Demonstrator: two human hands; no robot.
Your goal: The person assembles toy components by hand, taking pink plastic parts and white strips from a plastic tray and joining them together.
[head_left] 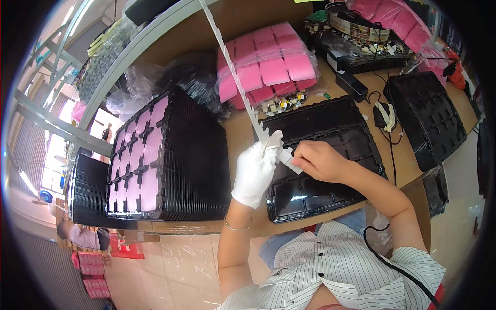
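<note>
My left hand point(256, 173), in a white glove, is closed around a long white strip point(235, 75) with a notched edge. The strip rises from that hand past the top of the view. My bare right hand point(321, 161) pinches the white end piece point(289, 158) just right of the glove. Whether this piece is still joined to the strip is hard to make out. Both hands are above a black compartmented tray point(336, 134) lying on the table.
A tall stack of black trays point(191, 160) with pink sheets stands left. Wrapped pink foam pads point(268, 62) and small loose parts point(281, 105) lie behind the tray. More black trays point(426, 116) sit right, near a black adapter point(351, 86) and cables. A person point(85, 237) is at far left.
</note>
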